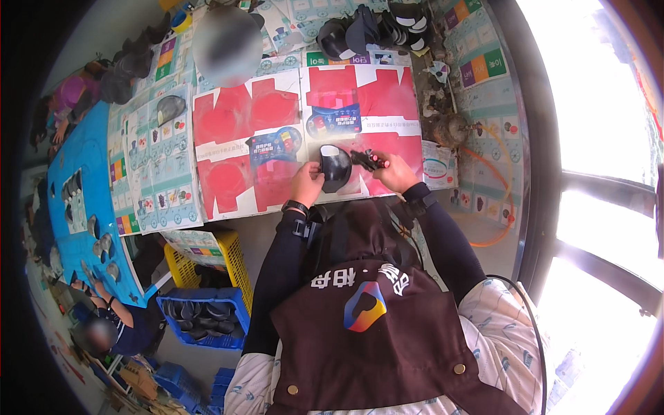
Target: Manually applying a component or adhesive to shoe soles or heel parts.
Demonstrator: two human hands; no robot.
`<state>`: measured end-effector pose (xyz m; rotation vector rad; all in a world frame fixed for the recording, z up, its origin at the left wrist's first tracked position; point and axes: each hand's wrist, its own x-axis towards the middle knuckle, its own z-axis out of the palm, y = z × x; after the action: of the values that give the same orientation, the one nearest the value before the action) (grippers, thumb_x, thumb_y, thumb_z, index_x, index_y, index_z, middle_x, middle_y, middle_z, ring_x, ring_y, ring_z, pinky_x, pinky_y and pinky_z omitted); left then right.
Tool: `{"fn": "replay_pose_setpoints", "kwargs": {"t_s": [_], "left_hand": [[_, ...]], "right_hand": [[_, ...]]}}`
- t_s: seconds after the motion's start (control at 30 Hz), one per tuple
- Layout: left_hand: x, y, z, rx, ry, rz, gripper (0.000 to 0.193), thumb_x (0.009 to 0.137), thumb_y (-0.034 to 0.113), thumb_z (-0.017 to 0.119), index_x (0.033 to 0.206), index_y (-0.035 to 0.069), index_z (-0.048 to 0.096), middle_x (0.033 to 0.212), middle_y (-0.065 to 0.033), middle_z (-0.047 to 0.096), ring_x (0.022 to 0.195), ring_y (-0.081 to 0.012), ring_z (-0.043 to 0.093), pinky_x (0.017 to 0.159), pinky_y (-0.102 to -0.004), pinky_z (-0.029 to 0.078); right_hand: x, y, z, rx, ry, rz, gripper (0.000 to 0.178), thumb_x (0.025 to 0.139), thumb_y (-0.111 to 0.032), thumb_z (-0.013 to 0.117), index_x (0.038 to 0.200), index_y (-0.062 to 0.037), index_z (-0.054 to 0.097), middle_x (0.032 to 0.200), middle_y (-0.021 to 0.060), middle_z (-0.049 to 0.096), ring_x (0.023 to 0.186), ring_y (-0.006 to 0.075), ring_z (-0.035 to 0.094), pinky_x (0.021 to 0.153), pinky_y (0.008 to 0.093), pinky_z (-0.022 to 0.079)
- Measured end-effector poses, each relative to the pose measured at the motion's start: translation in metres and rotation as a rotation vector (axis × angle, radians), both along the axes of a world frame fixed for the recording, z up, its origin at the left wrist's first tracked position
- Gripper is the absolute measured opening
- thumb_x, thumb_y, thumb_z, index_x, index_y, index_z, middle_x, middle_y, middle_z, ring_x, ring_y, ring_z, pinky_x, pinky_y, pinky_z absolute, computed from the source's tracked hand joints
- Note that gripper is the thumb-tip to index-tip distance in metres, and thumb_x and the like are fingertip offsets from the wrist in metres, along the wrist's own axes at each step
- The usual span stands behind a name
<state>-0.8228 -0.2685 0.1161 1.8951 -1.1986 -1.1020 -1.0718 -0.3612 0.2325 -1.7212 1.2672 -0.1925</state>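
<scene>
My left hand point(306, 185) closes its fingers on the near left edge of a glossy black dome-shaped shell point(336, 170). A white patch shows at the shell's far end, and it sits over the red-and-white cardboard at the table's near edge. To its right, my right hand point(398, 173) is closed round a small dark object with pinkish-red parts point(369, 160). That object's kind is too small to make out. Its dark end points toward the shell, with a narrow gap between them.
Black shells point(366, 34) are heaped at the table's far side. Another dark shell point(171, 108) lies left. A yellow crate point(240, 257) and a blue crate point(243, 315) of dark pieces stand below left. An orange hose point(510, 181) curves at right. Another person point(119, 339) works at a blue table point(128, 259).
</scene>
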Motion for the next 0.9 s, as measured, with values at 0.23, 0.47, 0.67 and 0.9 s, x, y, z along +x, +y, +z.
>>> {"fn": "replay_pose_setpoints", "kwargs": {"t_s": [0.23, 0.47, 0.67, 0.9], "left_hand": [[0.003, 0.003, -0.005, -0.049, 0.038, -0.038, 0.031, 0.087, 0.011, 0.069, 0.117, 0.003, 0.064, 0.103, -0.0112, 0.073, 0.091, -0.0237, 0.071, 0.081, -0.0362, 0.056], [0.012, 0.001, -0.007, 0.074, 0.001, -0.016, 0.030, 0.087, 0.014, 0.068, 0.115, 0.005, 0.066, 0.100, -0.0122, 0.074, 0.090, -0.0266, 0.072, 0.079, -0.0380, 0.056], [0.023, 0.001, -0.011, 0.087, -0.125, -0.044, 0.030, 0.089, 0.017, 0.065, 0.117, 0.005, 0.066, 0.098, -0.0141, 0.074, 0.091, -0.0300, 0.072, 0.079, -0.0392, 0.055], [0.050, 0.015, -0.027, 0.110, -0.029, 0.020, 0.029, 0.093, 0.019, 0.064, 0.118, 0.005, 0.065, 0.101, -0.0153, 0.074, 0.093, -0.0301, 0.072, 0.080, -0.0387, 0.055]], "right_hand": [[-0.003, 0.023, 0.003, -0.012, 0.007, -0.103, 0.030, 0.076, -0.014, 0.061, 0.104, -0.0035, 0.064, 0.086, 0.0263, 0.065, 0.088, 0.0491, 0.061, 0.075, 0.0518, 0.048], [0.006, 0.030, 0.007, -0.098, -0.009, -0.003, 0.031, 0.075, -0.013, 0.060, 0.104, -0.0047, 0.064, 0.089, 0.0265, 0.065, 0.088, 0.0486, 0.061, 0.073, 0.0535, 0.047], [0.019, 0.020, 0.007, 0.046, -0.024, 0.054, 0.031, 0.077, -0.013, 0.059, 0.106, -0.0048, 0.064, 0.089, 0.0258, 0.066, 0.088, 0.0478, 0.062, 0.075, 0.0537, 0.048], [0.032, 0.015, -0.001, -0.027, 0.006, 0.091, 0.037, 0.081, -0.016, 0.059, 0.116, -0.0063, 0.066, 0.098, 0.0257, 0.068, 0.092, 0.0453, 0.064, 0.081, 0.0520, 0.050]]}}
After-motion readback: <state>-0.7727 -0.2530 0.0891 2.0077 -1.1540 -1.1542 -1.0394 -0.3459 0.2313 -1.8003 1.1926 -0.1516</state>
